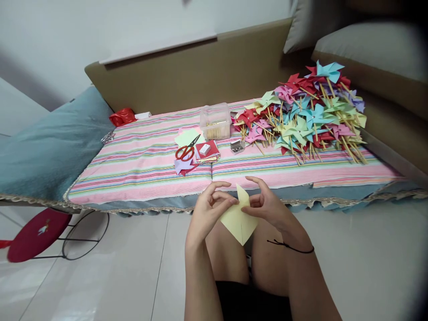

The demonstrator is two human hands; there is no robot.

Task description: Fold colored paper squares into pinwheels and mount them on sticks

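Observation:
A square of pale yellow paper (241, 225) is held up over my lap, one corner pointing down and a crease or slit running up from it. My left hand (211, 207) pinches its left side between thumb and fingers. On the other side, my right hand (267, 206) pinches the paper near its upper part, where a corner stands up and curls. Both index fingers are raised off the sheet. The fingertips behind the paper are hidden.
On the striped cover (140, 165) lie red-handled scissors (185, 150), coloured paper squares (211, 156), a small box of pins (237, 146) and a clear tub (216, 120) of sticks. Paper pinwheels (314, 118) are heaped at right. A red stool (40, 234) stands left.

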